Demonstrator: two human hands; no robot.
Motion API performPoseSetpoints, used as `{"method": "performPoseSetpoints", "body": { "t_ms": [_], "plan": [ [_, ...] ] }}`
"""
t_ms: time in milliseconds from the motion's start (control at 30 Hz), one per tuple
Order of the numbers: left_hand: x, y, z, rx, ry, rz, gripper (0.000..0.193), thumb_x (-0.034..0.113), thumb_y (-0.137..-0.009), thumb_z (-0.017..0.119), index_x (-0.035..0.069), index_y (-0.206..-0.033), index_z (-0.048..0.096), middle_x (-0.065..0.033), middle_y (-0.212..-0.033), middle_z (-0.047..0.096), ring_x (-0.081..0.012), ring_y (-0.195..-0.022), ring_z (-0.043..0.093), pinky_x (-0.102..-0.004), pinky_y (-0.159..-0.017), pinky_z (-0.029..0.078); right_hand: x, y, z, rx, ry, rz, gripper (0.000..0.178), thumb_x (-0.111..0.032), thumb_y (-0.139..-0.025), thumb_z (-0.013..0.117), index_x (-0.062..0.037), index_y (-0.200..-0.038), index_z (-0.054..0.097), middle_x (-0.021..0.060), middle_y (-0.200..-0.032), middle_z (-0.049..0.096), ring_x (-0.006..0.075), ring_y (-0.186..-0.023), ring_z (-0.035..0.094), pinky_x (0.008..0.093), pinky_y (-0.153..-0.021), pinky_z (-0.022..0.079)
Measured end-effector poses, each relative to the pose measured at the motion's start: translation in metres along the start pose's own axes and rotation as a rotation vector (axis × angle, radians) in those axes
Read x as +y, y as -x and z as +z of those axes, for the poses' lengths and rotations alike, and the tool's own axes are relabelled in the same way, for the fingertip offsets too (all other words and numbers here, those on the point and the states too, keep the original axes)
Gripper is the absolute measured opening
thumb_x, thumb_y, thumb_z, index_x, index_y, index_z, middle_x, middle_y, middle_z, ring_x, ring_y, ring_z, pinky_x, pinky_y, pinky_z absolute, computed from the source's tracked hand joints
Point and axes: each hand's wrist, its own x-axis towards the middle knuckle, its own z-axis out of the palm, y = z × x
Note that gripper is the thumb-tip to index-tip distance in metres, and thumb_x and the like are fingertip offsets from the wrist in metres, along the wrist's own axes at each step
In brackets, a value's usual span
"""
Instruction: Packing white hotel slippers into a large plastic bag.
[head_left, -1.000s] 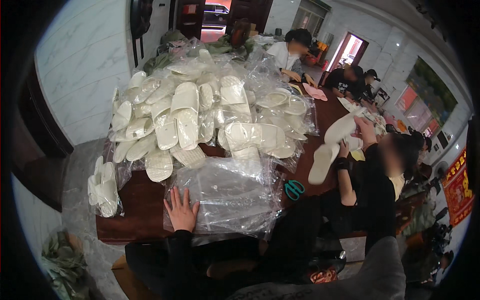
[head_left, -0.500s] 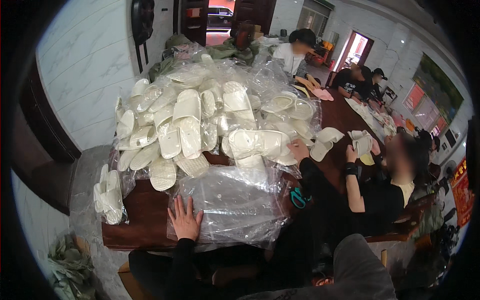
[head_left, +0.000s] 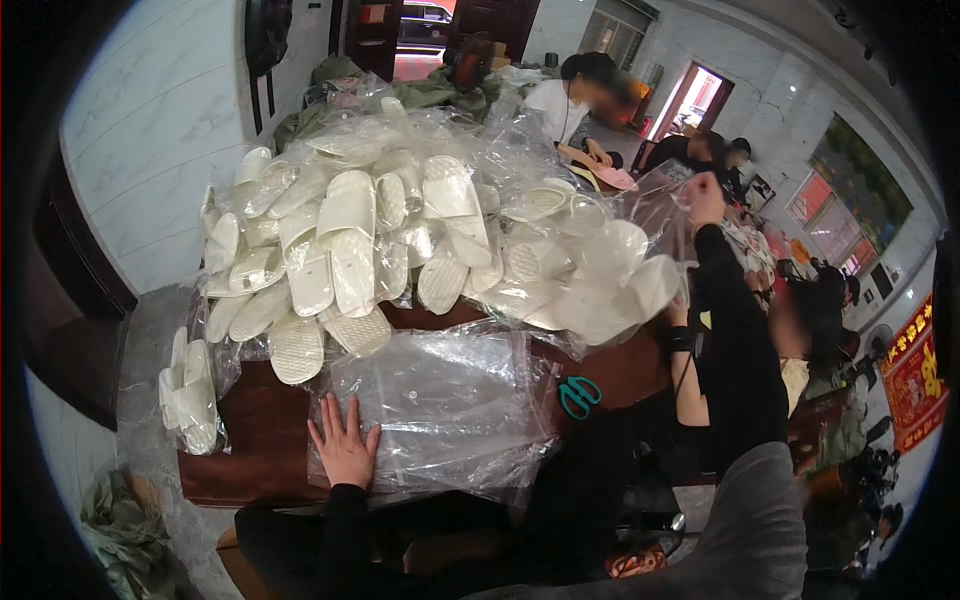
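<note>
My left hand (head_left: 347, 440) lies flat, fingers spread, on a stack of clear plastic bags (head_left: 450, 390) at the near edge of the brown table. My right hand (head_left: 705, 200) is raised at the far right, fingers closed on the edge of a clear plastic bag (head_left: 655, 215). That bag stretches left toward white slippers (head_left: 605, 290), blurred at the right end of a big pile; whether they are inside it is hard to tell. Several bagged white slippers (head_left: 350, 235) make up the pile beyond the stack.
Teal-handled scissors (head_left: 579, 397) lie right of the bag stack. A bagged slipper pair (head_left: 192, 395) sits at the table's left edge. Close on the right is a co-worker's forearm (head_left: 690, 375), partly behind my sleeve. Another person (head_left: 575, 105) works at the far side.
My right hand has moved up and right from the bagged slippers by the stack, pulling plastic with it. White slippers have shifted right. My left hand stays flat on the bags.
</note>
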Motion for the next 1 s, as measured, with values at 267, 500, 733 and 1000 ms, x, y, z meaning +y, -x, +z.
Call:
{"method": "performPoseSetpoints", "body": {
  "t_ms": [267,500,733,1000],
  "plan": [
    [-0.011,0.008,-0.003,0.000,-0.048,-0.031,0.066,0.043,-0.089,0.058,0.014,-0.146,0.040,-0.0188,-0.155,0.026,-0.0328,-0.144,0.022,-0.0575,-0.115,0.012,-0.111,-0.028,-0.015,0.079,-0.103,-0.412,0.025,-0.028,-0.097,0.052,-0.0077,-0.111,0.056,0.0197,-0.096,0.065,0.0386,-0.091,0.064,0.0412,-0.077,0.048],
    [-0.005,0.001,0.003,0.036,-0.047,-0.011,0.067,0.048,-0.089,0.056,0.013,-0.145,0.041,-0.0194,-0.154,0.028,-0.0322,-0.143,0.026,-0.0578,-0.114,0.015,-0.266,0.102,-0.054,-0.644,-0.220,-1.166,0.008,-0.004,-0.080,0.055,-0.0074,-0.084,0.060,0.0058,-0.099,0.061,0.0239,-0.101,0.058,0.0419,-0.102,0.036],
    [-0.017,0.010,0.004,0.011,-0.113,0.003,0.068,0.049,-0.090,0.052,0.014,-0.146,0.039,-0.0190,-0.155,0.026,-0.0315,-0.144,0.023,-0.0584,-0.114,0.016,-0.370,0.328,-0.048,-1.066,-0.619,-1.494,0.012,-0.014,-0.078,0.061,-0.0160,-0.088,0.067,0.0031,-0.092,0.057,0.0215,-0.104,0.056,0.0536,-0.118,0.020],
    [-0.030,0.011,0.023,0.018,-0.266,0.080,0.069,0.043,-0.092,0.047,0.015,-0.152,0.028,-0.0187,-0.158,0.019,-0.0311,-0.147,0.016,-0.0576,-0.115,0.011,-0.356,0.445,-0.006,-0.736,-0.719,-1.243,0.043,-0.016,-0.080,0.060,-0.0246,-0.122,0.060,0.0084,-0.133,0.053,0.0260,-0.134,0.042,0.0540,-0.117,0.020]
  ]
}}
